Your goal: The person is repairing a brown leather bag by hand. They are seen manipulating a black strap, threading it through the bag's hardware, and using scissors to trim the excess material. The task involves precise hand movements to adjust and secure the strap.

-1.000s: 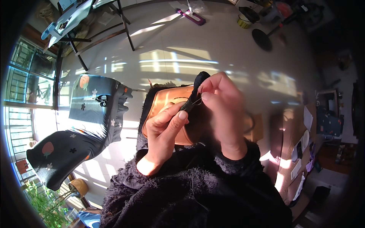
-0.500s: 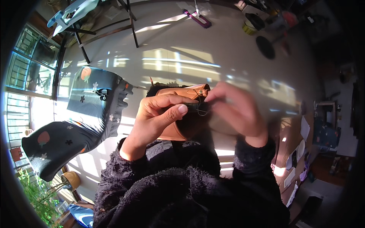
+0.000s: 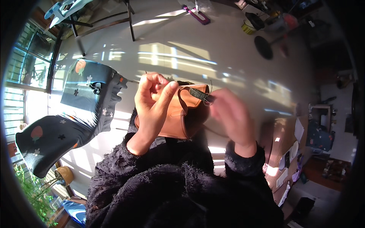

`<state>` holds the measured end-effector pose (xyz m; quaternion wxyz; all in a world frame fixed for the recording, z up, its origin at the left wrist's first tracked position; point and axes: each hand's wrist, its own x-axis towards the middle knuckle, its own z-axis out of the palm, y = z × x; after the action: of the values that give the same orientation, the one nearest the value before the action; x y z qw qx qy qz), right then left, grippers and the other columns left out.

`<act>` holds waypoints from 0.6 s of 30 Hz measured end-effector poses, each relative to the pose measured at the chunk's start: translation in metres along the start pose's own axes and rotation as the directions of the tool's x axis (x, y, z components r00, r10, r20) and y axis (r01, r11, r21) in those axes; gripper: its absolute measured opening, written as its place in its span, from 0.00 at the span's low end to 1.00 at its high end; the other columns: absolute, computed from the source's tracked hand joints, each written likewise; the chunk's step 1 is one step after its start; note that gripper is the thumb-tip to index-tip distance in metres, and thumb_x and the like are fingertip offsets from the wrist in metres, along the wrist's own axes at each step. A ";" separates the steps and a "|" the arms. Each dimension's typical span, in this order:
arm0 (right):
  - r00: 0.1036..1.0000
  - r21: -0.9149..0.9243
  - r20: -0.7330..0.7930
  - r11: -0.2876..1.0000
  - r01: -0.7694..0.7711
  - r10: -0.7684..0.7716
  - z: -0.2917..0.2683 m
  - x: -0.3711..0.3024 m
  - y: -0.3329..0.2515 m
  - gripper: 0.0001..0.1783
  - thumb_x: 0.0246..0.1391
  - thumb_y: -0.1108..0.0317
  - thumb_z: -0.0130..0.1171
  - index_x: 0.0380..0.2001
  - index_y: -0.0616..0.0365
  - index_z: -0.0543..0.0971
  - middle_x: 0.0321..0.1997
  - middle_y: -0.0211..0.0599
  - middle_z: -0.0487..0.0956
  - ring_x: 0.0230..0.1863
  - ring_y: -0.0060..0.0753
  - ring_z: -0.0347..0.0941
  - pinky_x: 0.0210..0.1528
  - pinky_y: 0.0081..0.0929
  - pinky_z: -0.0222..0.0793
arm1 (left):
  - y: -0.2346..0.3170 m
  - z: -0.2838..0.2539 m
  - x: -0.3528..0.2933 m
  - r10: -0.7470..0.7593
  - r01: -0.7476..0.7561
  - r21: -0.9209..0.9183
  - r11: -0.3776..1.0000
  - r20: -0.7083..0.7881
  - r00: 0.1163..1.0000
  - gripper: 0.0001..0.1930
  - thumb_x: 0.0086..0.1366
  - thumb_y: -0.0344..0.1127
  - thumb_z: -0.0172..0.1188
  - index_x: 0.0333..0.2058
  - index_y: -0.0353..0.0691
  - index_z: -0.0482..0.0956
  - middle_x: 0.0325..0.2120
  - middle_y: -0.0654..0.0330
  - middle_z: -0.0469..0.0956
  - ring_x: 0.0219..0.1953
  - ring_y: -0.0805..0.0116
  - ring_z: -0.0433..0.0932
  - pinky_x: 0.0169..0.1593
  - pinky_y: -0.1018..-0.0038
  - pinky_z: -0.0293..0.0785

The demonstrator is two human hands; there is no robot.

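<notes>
Tan bag (image 3: 176, 123): ctr of frame, between your hands. Est. light, semi-stiff, smooth face, may slip; prob. not fragile. Rec. hold: dark handle (image 3: 197, 94), which looks bendable and, being ribbed, likely grips better. Appearance: bag sunlit on L, shaded lower R; handle dk green-black, close-wound. Your L hand (image 3: 150, 104): fingers curled, thumb near index; contents can't tell. Your R hand (image 3: 235, 117): blurred, approx. half-curled at handle's R end; grip unconfirmed.

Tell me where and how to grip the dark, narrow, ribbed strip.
Pinch the dark ribbed strip probably best near its left end, coming from the left: it is slender and uncovered there, while the blurred right hand crowds its right end.
</notes>
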<state>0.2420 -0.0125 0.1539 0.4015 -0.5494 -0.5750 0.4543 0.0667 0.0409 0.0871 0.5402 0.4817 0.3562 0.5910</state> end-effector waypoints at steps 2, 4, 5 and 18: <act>0.997 -0.041 -0.072 0.999 0.018 -0.021 0.004 -0.003 0.001 0.09 0.59 0.70 0.46 0.39 0.62 0.72 0.20 0.27 0.68 0.23 0.17 0.63 0.27 0.15 0.61 | 0.020 0.008 -0.013 -0.038 0.035 -0.070 0.997 -0.041 0.998 0.02 0.62 0.26 0.52 0.31 0.38 0.69 0.27 0.70 0.67 0.30 0.85 0.63 0.35 0.88 0.59; 0.990 -0.099 -0.123 0.994 0.055 -0.067 0.010 -0.006 0.003 0.08 0.58 0.71 0.46 0.38 0.63 0.72 0.21 0.29 0.69 0.23 0.19 0.65 0.27 0.15 0.62 | 0.032 0.012 -0.023 -0.273 0.288 -0.162 0.944 0.107 0.956 0.03 0.63 0.29 0.53 0.31 0.36 0.72 0.26 0.69 0.71 0.27 0.84 0.66 0.33 0.88 0.62; 0.985 -0.137 -0.141 0.987 0.084 -0.104 0.013 -0.007 0.004 0.08 0.58 0.72 0.47 0.37 0.63 0.73 0.21 0.30 0.69 0.23 0.20 0.65 0.27 0.16 0.62 | 0.033 0.012 -0.025 -0.406 0.439 -0.176 0.881 0.196 0.893 0.04 0.62 0.30 0.53 0.32 0.35 0.73 0.25 0.69 0.72 0.26 0.85 0.68 0.32 0.88 0.64; 0.968 -0.279 -0.114 0.942 0.185 -0.224 0.019 -0.017 0.011 0.12 0.51 0.80 0.49 0.39 0.62 0.76 0.33 0.35 0.76 0.29 0.22 0.70 0.34 0.17 0.67 | 0.028 0.007 -0.021 -0.748 0.794 -0.349 0.497 0.290 0.596 0.08 0.59 0.39 0.59 0.26 0.42 0.77 0.22 0.68 0.74 0.26 0.81 0.72 0.32 0.84 0.67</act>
<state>0.2280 -0.0307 0.1389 0.4098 -0.5668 -0.6541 0.2879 0.0642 0.0151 0.1112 0.8582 0.1635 0.3609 0.3264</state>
